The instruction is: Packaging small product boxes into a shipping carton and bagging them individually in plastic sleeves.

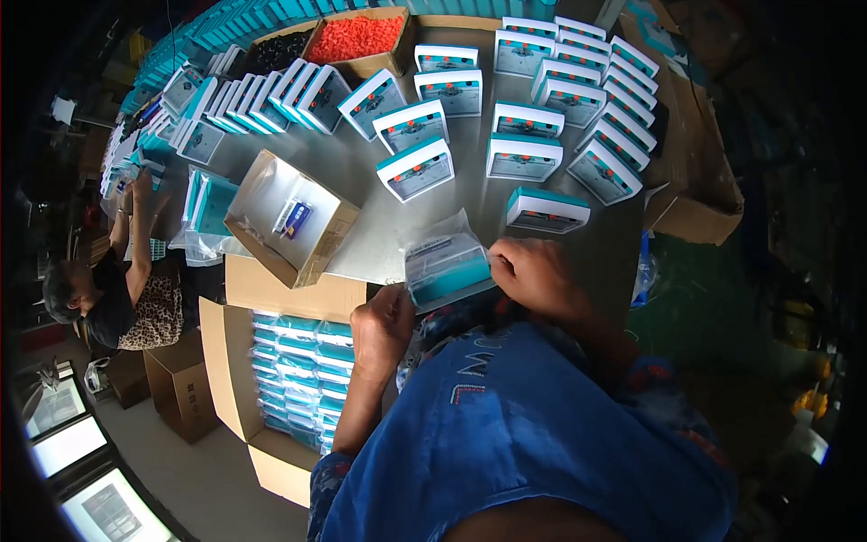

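A teal-and-white plastic case (450, 274) sits inside a clear plastic bag, close in front of my body at the table's near edge. My left hand (383, 328) pinches the bag near its lower left corner, fingers curled. At the opposite side, my right hand (535, 274) is closed on the bag's right edge. The loose end of the bag (454, 225) points away from me over the metal table (467, 193). Beneath the film a printed strip shows on the case. Just beyond my right hand, an unbagged teal-and-white case (548, 211) stands on the table.
Several similar cases (525, 157) stand in rows across the table. Left of my hands, a small carton (325, 247) holds a blue packet (296, 219). Below it, a large open carton (227, 359) contains bagged cases. Red pieces (355, 37) fill a far box. Another person (152, 305) works at left.
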Demonstrator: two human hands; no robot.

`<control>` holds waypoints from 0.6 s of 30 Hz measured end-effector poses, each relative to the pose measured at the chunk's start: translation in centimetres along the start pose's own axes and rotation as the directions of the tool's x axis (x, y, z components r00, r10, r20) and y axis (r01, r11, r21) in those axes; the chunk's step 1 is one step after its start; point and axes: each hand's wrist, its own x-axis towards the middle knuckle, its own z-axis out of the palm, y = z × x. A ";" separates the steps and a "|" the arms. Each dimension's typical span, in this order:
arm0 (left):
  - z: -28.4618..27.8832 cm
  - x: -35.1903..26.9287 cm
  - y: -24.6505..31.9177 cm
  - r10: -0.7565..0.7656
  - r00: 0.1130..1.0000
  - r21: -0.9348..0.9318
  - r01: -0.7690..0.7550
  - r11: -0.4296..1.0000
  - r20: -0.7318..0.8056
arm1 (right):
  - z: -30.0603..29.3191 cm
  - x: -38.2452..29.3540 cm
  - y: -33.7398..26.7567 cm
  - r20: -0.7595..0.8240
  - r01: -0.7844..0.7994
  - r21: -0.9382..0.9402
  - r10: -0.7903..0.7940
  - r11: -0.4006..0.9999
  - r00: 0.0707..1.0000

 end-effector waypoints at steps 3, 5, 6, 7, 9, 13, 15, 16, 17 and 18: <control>-3.3 1.6 3.6 0.002 1.000 0.002 -0.002 1.000 0.012 | -3.0 0.9 -2.2 -0.124 0.060 0.007 -0.058 0.998 0.991; -4.5 2.3 4.2 0.045 0.998 -0.060 -0.043 0.997 0.038 | -3.9 1.6 -2.9 -0.109 0.090 0.003 -0.089 0.996 0.990; -4.9 2.5 4.4 0.103 0.992 -0.129 -0.093 0.987 0.071 | -4.2 1.8 -3.0 -0.105 0.077 -0.001 -0.077 0.997 0.991; -4.9 2.6 4.2 0.109 0.991 -0.130 -0.099 0.986 0.072 | -4.5 2.1 -3.0 -0.100 0.065 -0.003 -0.065 0.998 0.993; -4.7 2.9 3.3 0.346 0.915 -0.250 -0.293 0.923 0.206 | -4.1 2.4 -2.6 -0.075 0.045 -0.049 -0.048 0.998 0.996; -4.9 2.8 2.9 0.459 0.847 -0.030 -0.469 0.883 0.267 | -4.2 2.8 -2.5 -0.038 0.021 -0.086 -0.024 0.996 0.999; -4.9 2.6 2.3 0.411 0.885 0.047 -0.430 0.902 0.219 | -4.3 3.1 -2.4 -0.010 0.003 -0.089 -0.004 0.996 1.000; -4.8 2.7 1.9 0.426 0.898 0.003 -0.429 0.903 0.111 | -4.3 3.2 -1.9 -0.008 0.083 0.071 -0.083 0.994 0.997; -4.8 2.7 1.5 0.432 0.902 -0.038 -0.432 0.901 0.000 | -4.2 3.4 -1.2 -0.017 0.160 0.230 -0.160 0.960 0.987; -4.6 2.9 1.7 0.379 0.925 -0.111 -0.374 0.921 0.031 | -4.0 3.3 0.4 0.064 0.191 0.418 -0.238 0.888 0.969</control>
